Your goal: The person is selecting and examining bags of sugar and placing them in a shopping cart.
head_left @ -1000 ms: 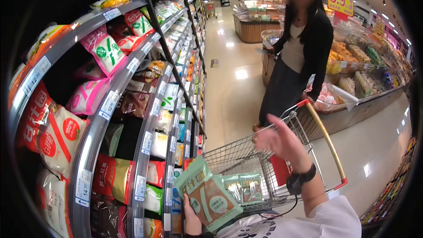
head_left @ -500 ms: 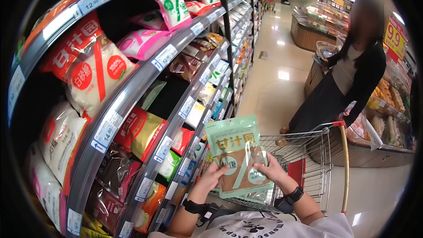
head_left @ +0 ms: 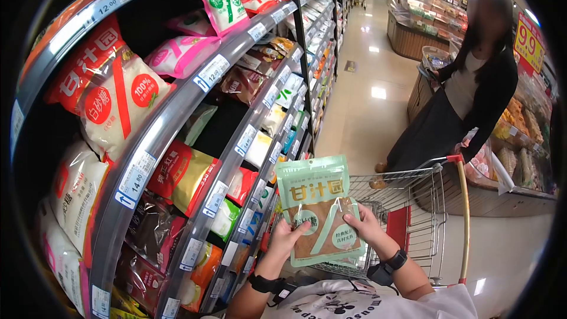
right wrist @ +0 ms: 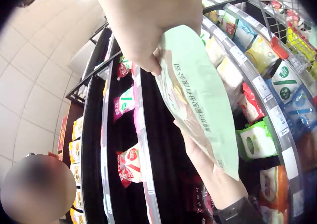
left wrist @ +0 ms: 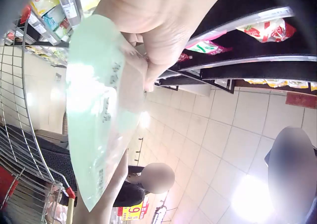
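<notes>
A pale green pouch with a brown window (head_left: 322, 218) is held upright between both hands, its printed front facing the head camera. The left hand (head_left: 284, 237) grips its left side, thumb on the front. On the right side the right hand (head_left: 365, 225) pinches it with the thumb on the front. In the left wrist view the pouch (left wrist: 101, 105) shows edge-on below the left hand (left wrist: 158, 21). From the right wrist, the pouch's bottom (right wrist: 200, 100) is visible with printed characters, the right hand (right wrist: 148, 26) above it.
Shelves (head_left: 139, 165) of bagged goods fill the left side. A wire shopping cart (head_left: 413, 201) stands just beyond the pouch to the right. A person in dark clothes (head_left: 466, 88) stands by the cart, near a display counter (head_left: 484, 201). An aisle (head_left: 360, 100) runs ahead.
The right hand has come from over the cart to the pouch, and both hands now hold it. The pouch has turned upright, front on. The view has swung left toward the shelves.
</notes>
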Demonstrator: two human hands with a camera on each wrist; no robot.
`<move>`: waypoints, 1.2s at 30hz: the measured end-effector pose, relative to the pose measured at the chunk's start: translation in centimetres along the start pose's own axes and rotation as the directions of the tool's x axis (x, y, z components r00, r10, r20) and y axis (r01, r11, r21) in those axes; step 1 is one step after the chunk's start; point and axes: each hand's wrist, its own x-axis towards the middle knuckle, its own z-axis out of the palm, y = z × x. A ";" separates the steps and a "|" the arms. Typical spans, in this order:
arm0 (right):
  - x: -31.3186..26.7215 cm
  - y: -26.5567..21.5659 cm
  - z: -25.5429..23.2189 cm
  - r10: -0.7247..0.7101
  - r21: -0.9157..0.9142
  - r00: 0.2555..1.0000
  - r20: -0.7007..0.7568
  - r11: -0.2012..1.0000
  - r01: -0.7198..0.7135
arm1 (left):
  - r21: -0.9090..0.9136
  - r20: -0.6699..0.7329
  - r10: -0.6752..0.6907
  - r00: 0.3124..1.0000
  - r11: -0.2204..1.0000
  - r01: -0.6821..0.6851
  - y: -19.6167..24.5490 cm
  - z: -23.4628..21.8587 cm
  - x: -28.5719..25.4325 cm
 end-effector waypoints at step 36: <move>-1.1 -0.6 0.7 -0.023 -0.043 0.996 -0.083 0.999 0.020 | 0.059 0.166 -0.111 0.980 0.993 0.102 -0.6 -1.2 -1.6</move>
